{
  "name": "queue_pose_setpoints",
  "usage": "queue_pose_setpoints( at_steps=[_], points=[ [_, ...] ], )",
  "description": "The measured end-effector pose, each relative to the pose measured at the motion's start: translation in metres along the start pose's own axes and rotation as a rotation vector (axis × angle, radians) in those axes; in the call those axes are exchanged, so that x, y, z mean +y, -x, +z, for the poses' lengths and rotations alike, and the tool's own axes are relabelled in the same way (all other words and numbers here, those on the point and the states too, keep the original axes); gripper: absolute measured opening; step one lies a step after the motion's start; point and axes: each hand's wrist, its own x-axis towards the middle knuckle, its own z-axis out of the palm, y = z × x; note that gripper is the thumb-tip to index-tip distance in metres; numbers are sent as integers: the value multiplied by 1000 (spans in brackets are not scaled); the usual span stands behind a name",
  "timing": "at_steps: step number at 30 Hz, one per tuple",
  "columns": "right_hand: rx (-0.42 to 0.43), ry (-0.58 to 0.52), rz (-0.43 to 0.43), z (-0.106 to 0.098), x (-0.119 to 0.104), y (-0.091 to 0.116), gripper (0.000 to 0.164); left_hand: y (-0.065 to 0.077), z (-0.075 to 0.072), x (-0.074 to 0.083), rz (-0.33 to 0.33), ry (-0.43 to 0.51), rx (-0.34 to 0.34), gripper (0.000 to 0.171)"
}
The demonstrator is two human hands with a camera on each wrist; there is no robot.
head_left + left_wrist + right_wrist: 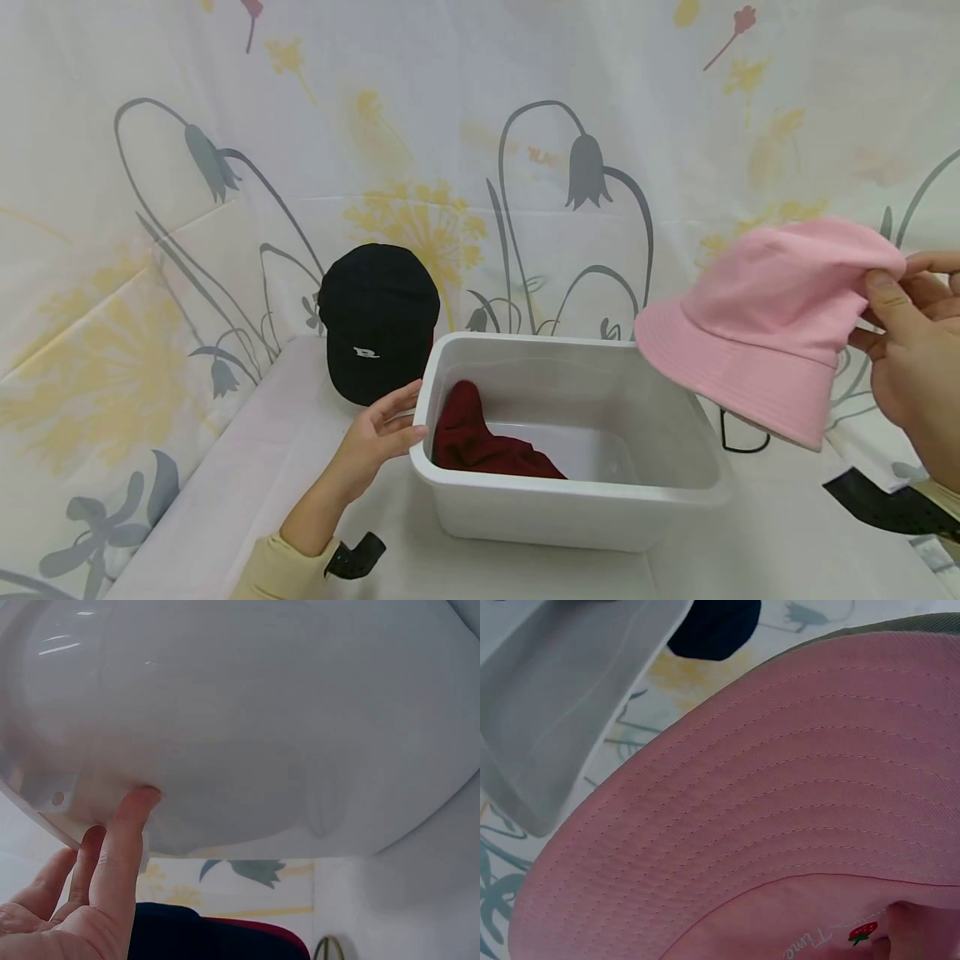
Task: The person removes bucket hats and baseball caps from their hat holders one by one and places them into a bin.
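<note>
My right hand (915,333) pinches a pink bucket hat (780,308) by its crown, thumb on the outside, and holds it up beside the bin's right end. The right wrist view looks into the hat's stitched brim (780,757), with a small strawberry print and lettering inside. At the left end of a white plastic bin (555,517), my left hand (367,442) touches the outside of the rim with fairly straight fingers. The left wrist view has a fingertip against the bin's outer wall (247,750). Dark red cloth (480,442) lies inside the bin's left part.
A black cap (378,325) with a white letter on it stands behind the bin's left corner. Part of a thin black loop (746,451) shows under the hat's brim. Flower-printed cloth (450,167) hangs behind the white-covered table (480,575).
</note>
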Motion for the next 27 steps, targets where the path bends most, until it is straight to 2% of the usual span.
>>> queue_pose_setpoints(
  at_steps=[6,12,16,27],
  points=[
    [-23,-25,8,16,1,14,22,1,0,0,-3,0,5,62],
    [-110,-53,13,27,4,24,21,1,-1,0,-2,1,5,63],
    [-156,-71,50,33,8,29,20,0,-1,0,-1,0,5,63],
    [-280,-31,147,53,24,37,16,0,0,0,-6,3,4,62]
  ],
)
